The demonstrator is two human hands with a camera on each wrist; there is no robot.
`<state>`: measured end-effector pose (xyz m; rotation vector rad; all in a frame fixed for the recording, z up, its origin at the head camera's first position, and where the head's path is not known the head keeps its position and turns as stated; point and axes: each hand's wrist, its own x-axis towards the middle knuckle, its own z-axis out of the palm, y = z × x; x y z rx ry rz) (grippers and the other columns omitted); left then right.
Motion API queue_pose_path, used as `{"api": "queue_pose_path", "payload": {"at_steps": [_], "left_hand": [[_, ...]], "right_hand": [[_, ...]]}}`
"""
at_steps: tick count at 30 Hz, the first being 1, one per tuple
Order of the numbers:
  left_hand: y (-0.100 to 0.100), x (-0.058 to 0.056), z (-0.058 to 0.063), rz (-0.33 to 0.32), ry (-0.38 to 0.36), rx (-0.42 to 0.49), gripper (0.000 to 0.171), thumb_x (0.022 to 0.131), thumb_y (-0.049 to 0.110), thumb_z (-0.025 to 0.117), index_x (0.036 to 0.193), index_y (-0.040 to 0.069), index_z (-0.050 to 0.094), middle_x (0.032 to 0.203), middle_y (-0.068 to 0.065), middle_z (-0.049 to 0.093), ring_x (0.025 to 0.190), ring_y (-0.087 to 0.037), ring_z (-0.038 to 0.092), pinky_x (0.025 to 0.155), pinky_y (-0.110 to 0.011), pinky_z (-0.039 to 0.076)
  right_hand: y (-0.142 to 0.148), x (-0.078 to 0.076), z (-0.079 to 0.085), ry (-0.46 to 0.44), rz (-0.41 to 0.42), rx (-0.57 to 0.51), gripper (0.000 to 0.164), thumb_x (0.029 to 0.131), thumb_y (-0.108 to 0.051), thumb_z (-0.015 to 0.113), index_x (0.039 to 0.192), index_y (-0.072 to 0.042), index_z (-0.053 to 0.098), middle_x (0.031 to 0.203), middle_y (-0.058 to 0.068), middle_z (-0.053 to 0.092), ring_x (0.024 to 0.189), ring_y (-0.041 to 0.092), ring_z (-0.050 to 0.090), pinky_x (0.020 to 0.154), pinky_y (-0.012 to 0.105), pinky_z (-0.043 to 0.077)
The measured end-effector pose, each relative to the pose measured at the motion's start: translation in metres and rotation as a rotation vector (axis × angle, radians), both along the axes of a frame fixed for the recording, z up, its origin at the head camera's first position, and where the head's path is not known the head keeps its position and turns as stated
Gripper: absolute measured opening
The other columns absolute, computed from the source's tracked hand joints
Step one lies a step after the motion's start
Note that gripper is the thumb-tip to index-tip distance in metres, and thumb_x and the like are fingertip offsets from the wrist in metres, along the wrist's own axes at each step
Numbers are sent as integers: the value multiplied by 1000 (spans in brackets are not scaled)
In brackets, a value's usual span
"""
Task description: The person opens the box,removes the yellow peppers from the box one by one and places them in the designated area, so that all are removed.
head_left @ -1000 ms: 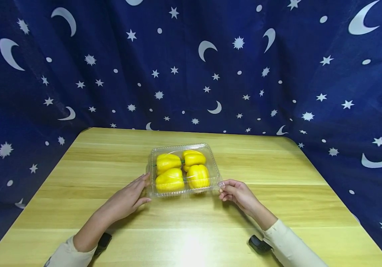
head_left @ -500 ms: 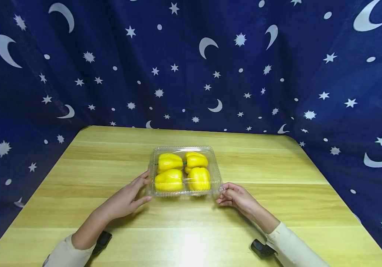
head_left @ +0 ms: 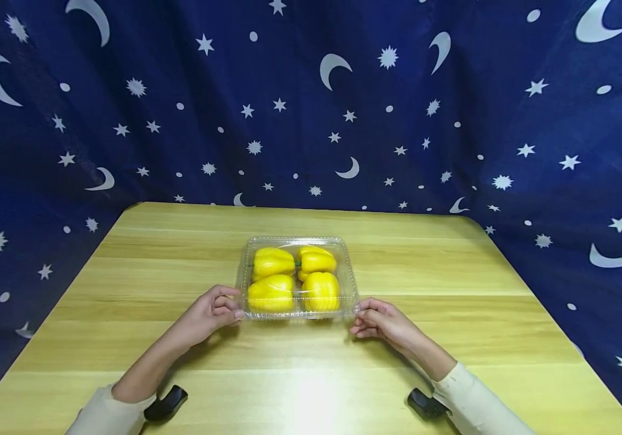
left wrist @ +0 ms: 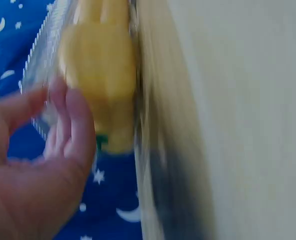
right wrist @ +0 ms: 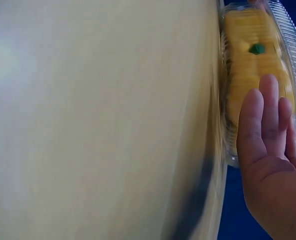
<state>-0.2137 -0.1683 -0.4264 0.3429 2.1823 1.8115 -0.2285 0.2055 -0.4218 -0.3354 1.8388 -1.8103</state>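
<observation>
A clear plastic clamshell box with a ridged rim lies on the table in the head view. Several yellow bell peppers show through it, among them a front left one and a front right one. My left hand pinches the rim at the front left corner between thumb and forefinger. At the front right corner, my right hand pinches the rim too, its other fingers loosely bent below. In the right wrist view a green pepper stem shows through the plastic. The left wrist view is blurred.
The wooden table runs back to a dark blue curtain printed with moons and stars. Black wrist devices sit under the left wrist and the right wrist.
My left hand has gone from lying spread along the box's left side to pinching its front left corner. My right hand keeps its pinch. The box has straightened slightly.
</observation>
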Motion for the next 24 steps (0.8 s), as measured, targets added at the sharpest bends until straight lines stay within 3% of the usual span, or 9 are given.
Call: {"api": "queue_pose_path", "payload": {"at_steps": [6, 12, 16, 20, 24], "left_hand": [[4, 3, 2, 47, -34, -1, 51, 87, 5, 58, 129, -7, 32, 88, -14, 56, 83, -27, 61, 77, -32, 53], [2, 2, 6, 26, -16, -27, 48, 86, -1, 54, 128, -10, 32, 86, -15, 56, 82, -29, 60, 76, -33, 54], [-1, 1, 9, 16, -13, -49, 48, 86, 0, 56, 127, -10, 33, 86, -15, 57, 81, -29, 61, 75, -34, 54], [-2, 1, 11, 19, -7, -55, 47, 87, -1, 55, 126, -11, 32, 86, -15, 57, 80, -28, 62, 74, -34, 54], [-2, 2, 11, 2, -5, -35, 47, 87, -4, 52, 127, -12, 29, 85, -14, 57, 81, -27, 62, 75, -33, 54]], "right_hand": [[-5, 1, -2, 15, -5, -38, 13, 91, -3, 37, 97, -6, 48, 85, 1, 56, 85, 14, 66, 77, 30, 53], [-7, 4, -4, 67, 4, -38, 13, 89, -6, 39, 95, -9, 50, 84, 0, 57, 84, 15, 66, 77, 31, 53], [-6, 6, -1, 150, 18, 45, 18, 94, -12, 42, 101, 3, 50, 87, 8, 59, 84, 18, 65, 73, 31, 53], [-10, 7, 4, 331, -83, 303, 35, 91, -15, 52, 117, 8, 44, 99, 20, 54, 87, 25, 62, 69, 29, 53], [-15, 8, 6, 707, -172, 546, 39, 84, -6, 61, 121, 1, 48, 115, 18, 50, 99, 30, 56, 72, 31, 52]]}}
